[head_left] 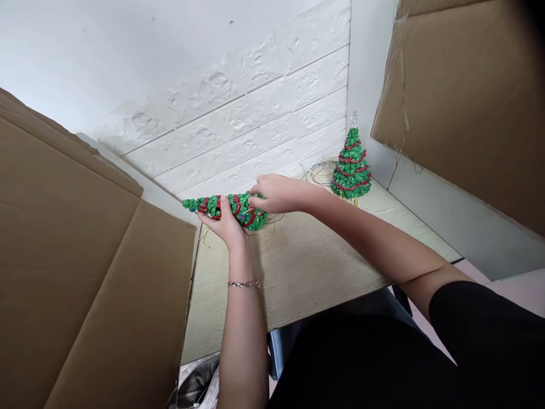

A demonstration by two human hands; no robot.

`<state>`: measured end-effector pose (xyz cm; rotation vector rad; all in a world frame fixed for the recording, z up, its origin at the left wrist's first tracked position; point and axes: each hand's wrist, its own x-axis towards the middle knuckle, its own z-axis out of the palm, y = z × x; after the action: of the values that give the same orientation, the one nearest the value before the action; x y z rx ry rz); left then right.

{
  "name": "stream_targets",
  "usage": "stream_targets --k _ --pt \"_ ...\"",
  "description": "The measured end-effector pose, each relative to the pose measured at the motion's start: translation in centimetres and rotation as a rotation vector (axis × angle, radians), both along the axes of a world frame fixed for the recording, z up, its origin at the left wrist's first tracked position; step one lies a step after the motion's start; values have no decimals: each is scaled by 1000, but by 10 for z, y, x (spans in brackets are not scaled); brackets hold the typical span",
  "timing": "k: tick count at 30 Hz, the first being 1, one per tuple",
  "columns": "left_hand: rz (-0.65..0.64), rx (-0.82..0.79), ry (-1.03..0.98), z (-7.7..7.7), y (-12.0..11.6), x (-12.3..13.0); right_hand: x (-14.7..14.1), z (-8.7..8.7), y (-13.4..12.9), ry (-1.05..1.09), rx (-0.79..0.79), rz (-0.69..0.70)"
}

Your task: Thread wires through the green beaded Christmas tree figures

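Observation:
A small green beaded Christmas tree [256, 220] with red garlands lies on its side, its tip pointing left. My left hand [225, 222] is wrapped round its middle, thumb across the top. At the tree's wide right end, my right hand [276, 193] has its thumb and fingertips close together at the branches. Whether a fine wire or bead sits between those fingertips is too small to tell. Another beaded Christmas tree [352, 167] stands upright at the back right, with red garlands and a clear piece on top.
Loose wire coils [320, 171] lie beside the standing tree on the wooden table [306, 267]. A cardboard panel [97, 255] borders the left, and another cardboard piece [464, 108] hangs at the right. Behind is a white brick-patterned wall [259, 96].

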<state>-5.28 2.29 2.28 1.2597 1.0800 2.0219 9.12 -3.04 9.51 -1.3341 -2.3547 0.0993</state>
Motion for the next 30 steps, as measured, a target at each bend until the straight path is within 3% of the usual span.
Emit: stream_targets --k 7,13,24,30 --pt "-2 3 -55 1 -3 1 8 -2 16 87 63 -47" --pt "-8 -15 -91 5 -7 4 5 0 10 155 91 42" --pt "-5 10 -60 5 -8 5 -1 -9 12 113 199 -35" --pt "-21 48 -158 6 -8 5 -2 -11 12 158 179 -18"
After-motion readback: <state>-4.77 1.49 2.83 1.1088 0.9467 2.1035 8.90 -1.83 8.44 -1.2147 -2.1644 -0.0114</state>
